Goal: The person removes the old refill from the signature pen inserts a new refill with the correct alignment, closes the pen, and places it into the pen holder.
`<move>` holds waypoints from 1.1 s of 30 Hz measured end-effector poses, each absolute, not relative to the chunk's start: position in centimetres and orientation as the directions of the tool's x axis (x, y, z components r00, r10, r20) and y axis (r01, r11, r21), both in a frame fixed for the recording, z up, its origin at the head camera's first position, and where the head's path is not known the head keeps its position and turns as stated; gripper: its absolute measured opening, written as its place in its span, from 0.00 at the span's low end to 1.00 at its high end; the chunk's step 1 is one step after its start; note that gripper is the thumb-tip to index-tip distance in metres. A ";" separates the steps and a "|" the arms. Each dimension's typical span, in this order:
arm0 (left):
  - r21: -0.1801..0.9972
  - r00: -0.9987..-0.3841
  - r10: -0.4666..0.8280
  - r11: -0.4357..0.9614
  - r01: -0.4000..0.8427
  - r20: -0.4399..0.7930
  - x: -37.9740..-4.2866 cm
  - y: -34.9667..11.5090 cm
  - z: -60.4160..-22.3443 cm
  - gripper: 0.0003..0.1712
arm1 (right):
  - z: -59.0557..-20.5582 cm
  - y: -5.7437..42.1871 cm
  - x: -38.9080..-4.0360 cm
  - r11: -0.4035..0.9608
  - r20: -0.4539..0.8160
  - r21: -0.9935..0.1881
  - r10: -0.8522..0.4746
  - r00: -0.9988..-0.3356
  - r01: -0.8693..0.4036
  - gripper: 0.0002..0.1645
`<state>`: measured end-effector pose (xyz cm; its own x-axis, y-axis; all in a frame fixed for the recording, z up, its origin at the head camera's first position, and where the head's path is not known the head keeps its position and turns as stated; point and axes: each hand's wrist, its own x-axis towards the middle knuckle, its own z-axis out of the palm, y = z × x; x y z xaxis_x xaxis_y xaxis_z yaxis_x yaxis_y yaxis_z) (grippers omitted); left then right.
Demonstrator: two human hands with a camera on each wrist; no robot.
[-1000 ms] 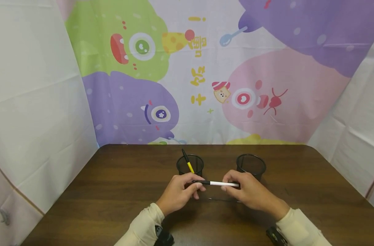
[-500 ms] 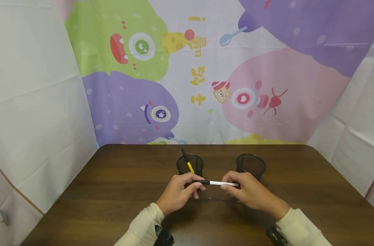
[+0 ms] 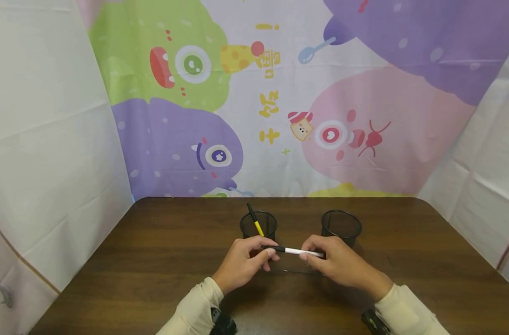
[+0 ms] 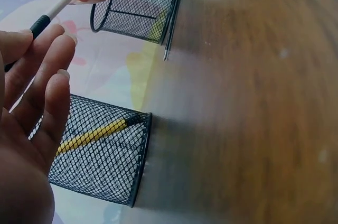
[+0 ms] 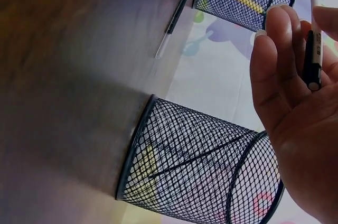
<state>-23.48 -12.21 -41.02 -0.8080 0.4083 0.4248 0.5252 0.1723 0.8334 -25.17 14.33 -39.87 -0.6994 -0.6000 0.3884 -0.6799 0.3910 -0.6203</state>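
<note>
Both hands hold one white pen point(image 3: 293, 251) with a black grip section, nearly level above the table. My left hand point(image 3: 243, 261) pinches its black grip end between thumb and fingers; the tip is partly hidden. My right hand point(image 3: 342, 261) pinches the white barrel near the other end, where a black clip point(image 5: 308, 55) shows in the right wrist view. Below the pen, a thin dark pen refill point(image 3: 298, 271) lies on the table, its clear end point(image 5: 162, 48) visible in the right wrist view.
Two black mesh pen cups stand behind the hands. The left cup point(image 3: 273, 229) holds a yellow and black pen point(image 3: 255, 218); the right cup point(image 3: 342, 225) stands behind my right hand. A brown wooden table point(image 3: 154, 260) spreads around, with a printed cloth point(image 3: 271, 167) beyond.
My right hand and its end of the pen have shifted very slightly left and downward. The left hand keeps its hold, and the cups and refill stay put.
</note>
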 end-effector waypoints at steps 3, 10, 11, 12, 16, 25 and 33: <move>0.875 -0.833 0.394 0.126 0.468 0.389 -24.0 -12.4 -41.8 0.09 | -39.9 14.2 -25.1 0.392 0.382 -0.621 -0.605 -0.699 -0.679 0.04; 0.918 -0.850 0.373 -0.009 0.397 0.371 -24.3 -12.5 -42.2 0.11 | -39.9 13.9 -25.1 0.390 0.415 -0.577 -0.616 -0.669 -0.717 0.04; 0.919 -0.850 0.373 -0.017 0.394 0.372 -24.3 -12.5 -42.2 0.11 | -39.9 13.9 -25.1 0.391 0.422 -0.568 -0.617 -0.664 -0.724 0.03; 0.919 -0.850 0.372 -0.021 0.394 0.372 -24.3 -12.4 -42.1 0.12 | -39.9 13.9 -25.1 0.392 0.426 -0.563 -0.617 -0.661 -0.728 0.03; 0.923 -0.855 0.370 -0.020 0.383 0.363 -24.2 -12.1 -41.9 0.12 | -39.9 13.9 -25.0 0.387 0.429 -0.561 -0.619 -0.657 -0.732 0.03; 0.925 -0.844 0.397 -0.035 0.379 0.361 -24.1 -11.6 -41.9 0.15 | -40.0 13.8 -24.7 0.398 0.410 -0.578 -0.614 -0.675 -0.713 0.03; 0.930 -0.854 0.387 -0.020 0.368 0.347 -23.9 -11.5 -41.9 0.15 | -39.9 13.4 -24.7 0.343 0.422 -0.595 -0.636 -0.646 -0.727 0.04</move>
